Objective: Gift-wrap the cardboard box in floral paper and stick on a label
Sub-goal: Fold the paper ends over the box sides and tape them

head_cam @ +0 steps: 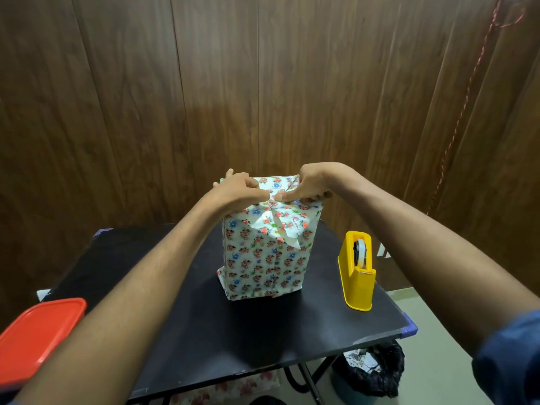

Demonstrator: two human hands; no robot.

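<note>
Both hands [242, 190] atop wrapped box [263, 258]

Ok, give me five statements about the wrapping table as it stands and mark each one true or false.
1. The wrapped box stands upright on the black table. True.
2. Both hands work at the box's top end, the left hand and the right hand pinching the floral paper. True.
3. The tape dispenser is green and lies on its side. False: it is yellow and stands upright, to the right of the box.
4. The red lid sits on top of the box. False: it is at the lower left, away from the box.
5. The right hand holds the dispenser. False: the dispenser stands untouched.
</note>
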